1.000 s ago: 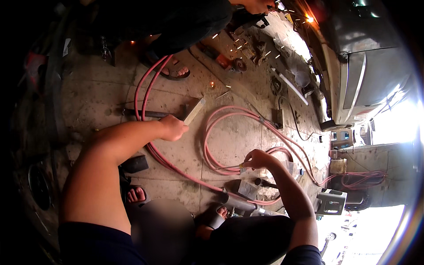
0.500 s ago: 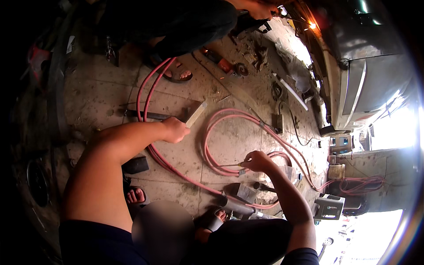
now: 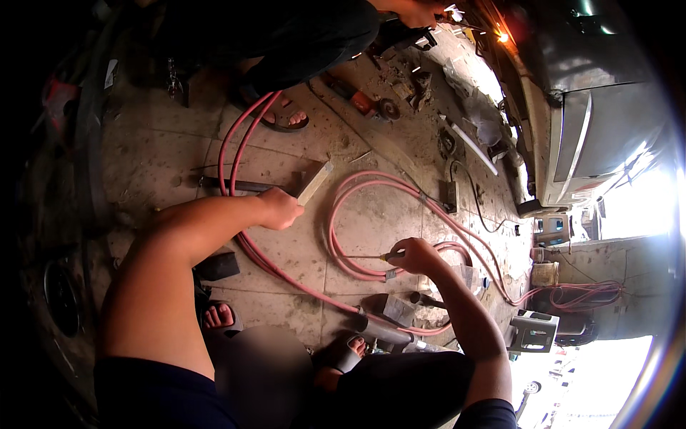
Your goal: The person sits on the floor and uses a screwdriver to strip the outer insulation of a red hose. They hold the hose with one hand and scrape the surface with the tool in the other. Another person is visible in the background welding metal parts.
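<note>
My left hand is closed around the near end of a short angled metal piece, which has a pale edge and a darker face. Behind that piece a dark flat bar lies on the floor, crossed by a pink hose. To the right, my right hand pinches a thin rod-like tool, its slim tip pointing left toward the metal piece's side. The tool hangs over a loop of the hose, and its exact kind is unclear. A gap separates the tool's tip from the metal piece.
Across from me a co-worker crouches, a hand near a bright glow by the vehicle. An orange angle grinder lies on the floor. Dark metal offcuts and a pipe lie near my feet. A grey stool stands right.
My right hand has shifted slightly away from me, and the rod-like tool's tip has moved up and left. My left hand has shifted slightly left with the metal piece.
</note>
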Action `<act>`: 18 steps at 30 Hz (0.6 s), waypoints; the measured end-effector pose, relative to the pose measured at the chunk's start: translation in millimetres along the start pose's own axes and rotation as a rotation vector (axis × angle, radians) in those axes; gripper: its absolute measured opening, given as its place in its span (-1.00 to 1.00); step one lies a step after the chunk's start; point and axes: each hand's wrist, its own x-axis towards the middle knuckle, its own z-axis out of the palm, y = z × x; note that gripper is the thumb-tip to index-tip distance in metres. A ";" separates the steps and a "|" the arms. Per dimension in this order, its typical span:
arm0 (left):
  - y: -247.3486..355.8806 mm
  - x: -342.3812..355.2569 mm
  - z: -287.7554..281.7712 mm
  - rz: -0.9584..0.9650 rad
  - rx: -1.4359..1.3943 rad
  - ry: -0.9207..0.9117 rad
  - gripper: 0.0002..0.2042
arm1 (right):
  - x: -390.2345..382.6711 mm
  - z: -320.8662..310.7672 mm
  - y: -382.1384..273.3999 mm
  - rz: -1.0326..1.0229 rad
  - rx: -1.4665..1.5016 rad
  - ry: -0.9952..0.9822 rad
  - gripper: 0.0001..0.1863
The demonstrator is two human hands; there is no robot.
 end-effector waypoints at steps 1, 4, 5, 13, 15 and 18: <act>0.8 0.9 -1.7 -0.004 0.000 -0.004 -0.80 | 0.4 1.3 2.5 -0.012 -0.006 -0.008 -0.61; 3.4 0.5 -5.3 -0.008 -0.002 -0.013 -0.80 | -0.8 2.9 6.5 -0.006 -0.017 0.004 -0.62; 3.5 -0.5 -5.2 -0.004 -0.003 -0.014 -0.80 | -1.6 4.8 6.5 -0.003 -0.050 0.056 -0.62; 4.7 -0.5 -4.6 -0.008 0.001 -0.007 -0.80 | -10.7 -3.7 -13.7 0.051 -0.115 0.052 -0.64; 2.7 1.8 -1.6 0.004 0.003 0.009 -0.80 | -4.7 -4.4 -5.4 0.007 -0.064 -0.008 -0.65; -0.2 -0.5 2.6 -0.006 -0.007 -0.005 -0.80 | -6.4 -3.5 -10.5 0.022 -0.100 0.131 -0.65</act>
